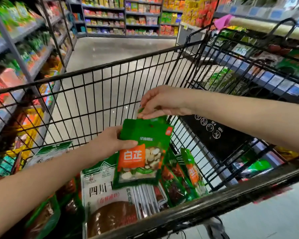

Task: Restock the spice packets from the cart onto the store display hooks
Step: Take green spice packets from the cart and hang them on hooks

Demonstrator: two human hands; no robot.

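The shop shelves [16, 40] on the left are full of bright bags, but they are blurry. On the right is a black wire rack [248, 54] with green bags on it. It is too blurry to tell if it has hooks.

The black cart [110, 66] fills the middle. It has a lot in it. A big white packet [107, 195] with a brown picture lies flat by the near edge of the cart. More green packets [178, 183] lean in the near right corner. Other bags sit along the cart's left side, partly hidden by the arm.

The held packets [141, 152] are a small bunch of green bags with an orange label and white slices showing. They are up in the air over the middle of the cart, not on any hook.

The left hand [110, 140] grips the bunch from its left side, with the thumb across the front. The right hand [162, 102] is just above and pinches the top edge of a green bag at the back of the bunch. The two hands are close together, both on the bunch.

So the job looks like it is near the start or in the middle. The picking up is going on now. Nothing in view shows a packet hung up. The bunch has to go to the hooks, and the cart has many more packets to put out after that.
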